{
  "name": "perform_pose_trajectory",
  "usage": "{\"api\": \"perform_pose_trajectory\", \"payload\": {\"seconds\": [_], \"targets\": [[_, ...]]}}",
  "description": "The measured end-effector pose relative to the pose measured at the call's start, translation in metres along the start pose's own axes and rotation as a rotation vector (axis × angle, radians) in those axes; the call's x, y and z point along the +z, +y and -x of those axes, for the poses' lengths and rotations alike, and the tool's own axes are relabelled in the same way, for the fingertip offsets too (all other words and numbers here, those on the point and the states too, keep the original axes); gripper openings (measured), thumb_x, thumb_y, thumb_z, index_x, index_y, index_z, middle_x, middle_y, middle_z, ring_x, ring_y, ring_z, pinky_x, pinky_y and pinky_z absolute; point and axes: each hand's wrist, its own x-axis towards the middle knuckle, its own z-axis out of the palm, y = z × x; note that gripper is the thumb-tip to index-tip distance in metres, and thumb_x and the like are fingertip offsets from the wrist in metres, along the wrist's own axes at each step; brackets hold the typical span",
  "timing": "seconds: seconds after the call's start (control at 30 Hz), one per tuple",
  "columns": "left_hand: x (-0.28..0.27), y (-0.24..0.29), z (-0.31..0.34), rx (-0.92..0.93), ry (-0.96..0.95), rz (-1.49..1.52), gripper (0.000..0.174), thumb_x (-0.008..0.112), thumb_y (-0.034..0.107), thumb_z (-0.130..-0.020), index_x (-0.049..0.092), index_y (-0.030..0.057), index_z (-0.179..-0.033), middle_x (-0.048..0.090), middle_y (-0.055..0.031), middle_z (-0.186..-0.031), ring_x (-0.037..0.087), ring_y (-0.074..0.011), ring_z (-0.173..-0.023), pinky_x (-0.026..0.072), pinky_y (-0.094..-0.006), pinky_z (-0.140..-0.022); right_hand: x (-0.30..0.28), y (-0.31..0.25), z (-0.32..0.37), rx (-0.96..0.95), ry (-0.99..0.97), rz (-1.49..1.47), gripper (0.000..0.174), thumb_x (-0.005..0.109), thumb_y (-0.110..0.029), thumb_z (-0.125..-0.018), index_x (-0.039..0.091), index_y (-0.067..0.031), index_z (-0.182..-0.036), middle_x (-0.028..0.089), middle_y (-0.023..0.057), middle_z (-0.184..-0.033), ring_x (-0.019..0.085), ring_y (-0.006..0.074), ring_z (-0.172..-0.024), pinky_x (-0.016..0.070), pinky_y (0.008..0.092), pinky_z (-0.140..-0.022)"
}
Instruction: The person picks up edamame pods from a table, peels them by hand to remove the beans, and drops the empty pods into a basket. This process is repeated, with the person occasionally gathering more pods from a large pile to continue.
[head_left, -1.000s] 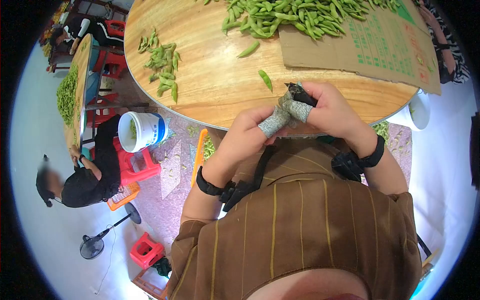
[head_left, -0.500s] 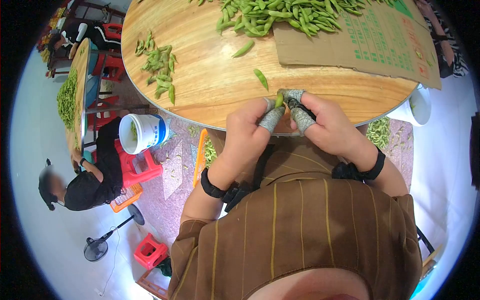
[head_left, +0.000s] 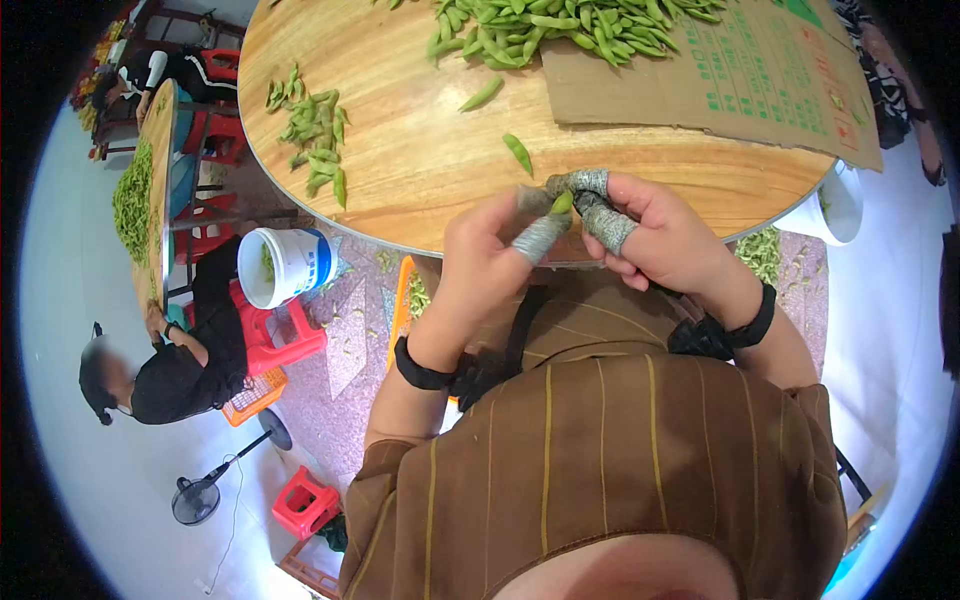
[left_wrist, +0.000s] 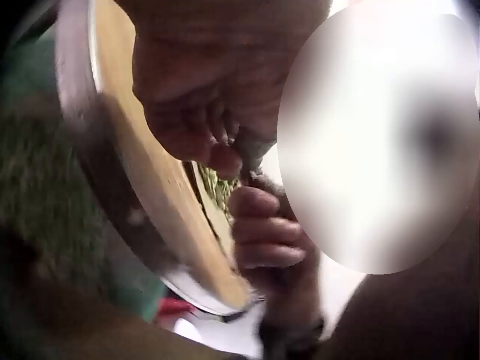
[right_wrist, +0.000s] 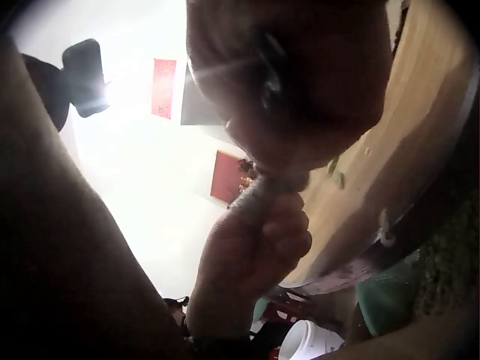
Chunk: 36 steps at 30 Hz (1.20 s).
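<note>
Over the near edge of the round wooden table [head_left: 400,190], both hands meet at the fingertips. A green soybean pod [head_left: 562,203] is pinched between wrapped thumb and fingers of my left hand [head_left: 490,245]. My right hand [head_left: 660,225] holds its curled finger and thumb against the same pod from the other side. Grey tape covers the thumbs and forefingers. In the left wrist view the left hand [left_wrist: 210,82] hides the pod; the right hand [left_wrist: 270,232] shows curled fingers. In the right wrist view the left hand [right_wrist: 251,247] meets the dark right hand [right_wrist: 292,90].
Two loose pods lie just beyond the hands, one pod [head_left: 517,153] nearest. A large pod heap [head_left: 560,25] borders flattened cardboard [head_left: 700,90]; a small pod pile [head_left: 318,135] lies left. A white bucket [head_left: 285,268] and red stool [head_left: 305,502] stand left, near another seated person [head_left: 190,370].
The hands parted slightly and turned, and a green pod now shows between the fingertips. A dark patch seen at the right hand earlier is now out of sight.
</note>
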Motion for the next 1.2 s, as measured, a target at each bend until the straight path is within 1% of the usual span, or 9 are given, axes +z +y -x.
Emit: {"api": "perform_pose_trajectory", "payload": {"seconds": [0.03,0.1,0.27,0.47,0.63,0.77,0.83,1.0,1.2], "targets": [[-0.001,0.000,-0.001,-0.002,0.001,0.000,0.014,0.064,0.013,-0.085,0.060,0.0012,-0.091,0.057,-0.0017,-0.067,0.050,-0.0138,-0.051,0.0414,-0.0306,-0.047,0.000,0.001,0.000,-0.006,0.016,0.092,0.038,0.043,-0.001,-0.087,0.051,-0.0082,-0.124,0.055,-0.0018,-0.076,0.044,0.0019,-0.050,0.0362,0.0162,-0.040],[-0.003,-0.002,-0.004,0.724,0.182,-0.953,0.012,0.065,0.006,-0.076,0.057,0.0034,-0.084,0.051,-0.0075,-0.062,0.051,-0.0243,-0.050,0.0409,-0.0380,-0.046,0.006,-0.005,0.002,-0.011,0.049,0.183,0.036,0.042,0.000,-0.087,0.052,-0.0076,-0.121,0.056,-0.0016,-0.076,0.046,0.0023,-0.051,0.0376,0.0167,-0.041],[0.005,-0.004,-0.004,0.691,0.261,-0.999,0.009,0.061,0.003,-0.075,0.054,0.0049,-0.081,0.051,-0.0130,-0.064,0.052,-0.0311,-0.054,0.0410,-0.0367,-0.047,0.014,-0.002,0.000,-0.154,0.147,0.325,0.032,0.045,-0.001,-0.079,0.054,-0.0029,-0.109,0.054,0.0016,-0.061,0.053,0.0093,-0.049,0.0428,0.0234,-0.043],[-0.008,0.000,0.001,-0.217,-0.073,0.227,0.009,0.050,-0.001,-0.081,0.054,0.0013,-0.087,0.058,-0.0105,-0.070,0.057,-0.0196,-0.060,0.0440,-0.0301,-0.053,0.005,0.002,0.003,-0.026,0.106,0.153,0.028,0.050,-0.004,-0.079,0.056,-0.0022,-0.106,0.056,0.0033,-0.065,0.055,0.0098,-0.052,0.0442,0.0260,-0.046],[-0.002,0.007,0.007,-0.108,-0.318,-0.196,0.009,0.049,0.002,-0.086,0.056,0.0039,-0.091,0.056,0.0017,-0.072,0.052,-0.0067,-0.062,0.0421,-0.0214,-0.056,-0.005,0.014,-0.009,-0.187,0.240,0.572,0.024,0.065,-0.014,-0.076,0.057,-0.0009,-0.095,0.060,0.0141,-0.070,0.060,0.0232,-0.058,0.0483,0.0357,-0.054],[-0.017,0.007,0.016,0.133,-0.266,-0.634,0.014,0.051,0.000,-0.079,0.057,0.0027,-0.091,0.059,-0.0126,-0.071,0.060,-0.0241,-0.064,0.0464,-0.0324,-0.059,-0.001,0.025,-0.009,-0.463,0.223,1.017,0.017,0.066,-0.016,-0.079,0.060,-0.0032,-0.087,0.058,0.0087,-0.068,0.056,0.0249,-0.055,0.0455,0.0342,-0.051],[-0.028,0.001,0.030,0.132,-0.144,-0.679,0.017,0.052,-0.001,-0.078,0.058,0.0030,-0.093,0.059,-0.0160,-0.074,0.061,-0.0294,-0.067,0.0470,-0.0353,-0.061,0.005,0.032,-0.011,-0.526,0.202,1.244,0.017,0.066,-0.014,-0.074,0.059,-0.0030,-0.084,0.059,0.0160,-0.073,0.058,0.0360,-0.065,0.0482,0.0421,-0.060],[-0.076,0.002,0.088,-0.078,0.052,-0.865,0.026,0.054,0.000,-0.075,0.060,0.0041,-0.100,0.060,-0.0215,-0.081,0.060,-0.0401,-0.078,0.0476,-0.0456,-0.066,0.010,0.011,-0.024,-0.546,-0.089,1.269,0.013,0.062,-0.012,-0.076,0.058,-0.0026,-0.084,0.061,0.0179,-0.078,0.060,0.0374,-0.075,0.0482,0.0468,-0.066],[-0.103,-0.019,0.120,-0.209,0.041,-1.317,0.026,0.057,0.000,-0.073,0.062,0.0058,-0.099,0.060,-0.0161,-0.091,0.060,-0.0359,-0.081,0.0492,-0.0442,-0.068,0.014,-0.010,-0.095,-0.680,0.384,1.265,0.013,0.062,-0.011,-0.073,0.060,0.0004,-0.079,0.062,0.0224,-0.077,0.062,0.0401,-0.076,0.0492,0.0487,-0.070]]}}
